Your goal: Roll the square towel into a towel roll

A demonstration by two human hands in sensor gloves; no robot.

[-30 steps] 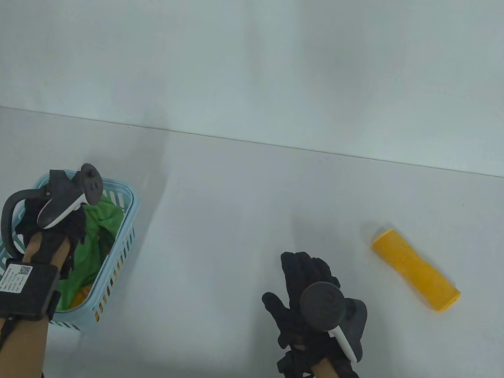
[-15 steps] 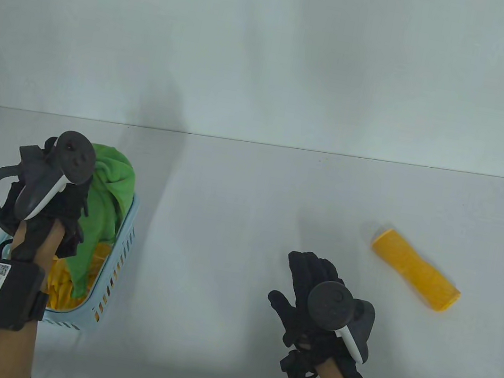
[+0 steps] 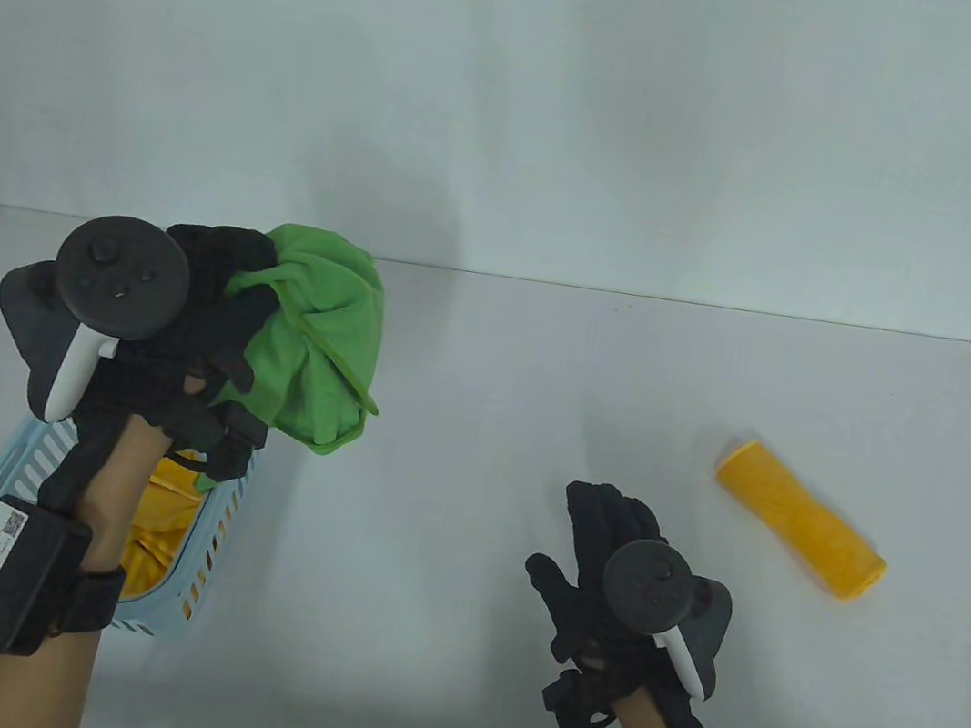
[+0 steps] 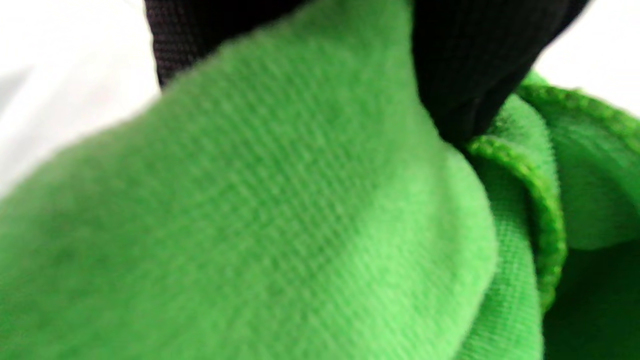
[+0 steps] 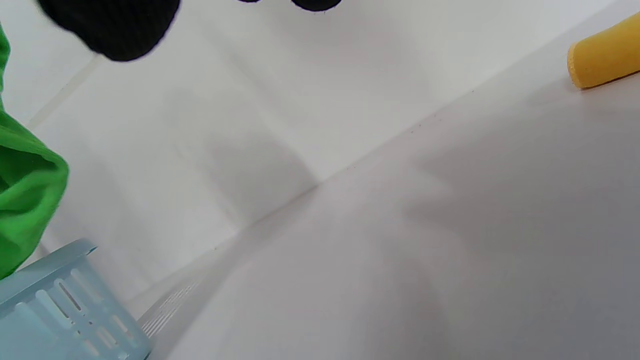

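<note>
Table view, left hand [image 3: 207, 320] grip bunching green towel [image 3: 318, 347], right hand [image 3: 601, 567] grip spread, holding nothing

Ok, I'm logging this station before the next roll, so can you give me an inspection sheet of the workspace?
Surface: white table, bare at centre.
Job's things: green towel bunched, lifted above the blue basket; yellow cloth left in basket; yellow towel roll lying at right.
Clutter: nothing seen.
Grippers: left hand grips the green towel; right hand open, empty, over the table.
Cables: black leads at both wrists.
Surroundings: plain white backdrop.
</note>
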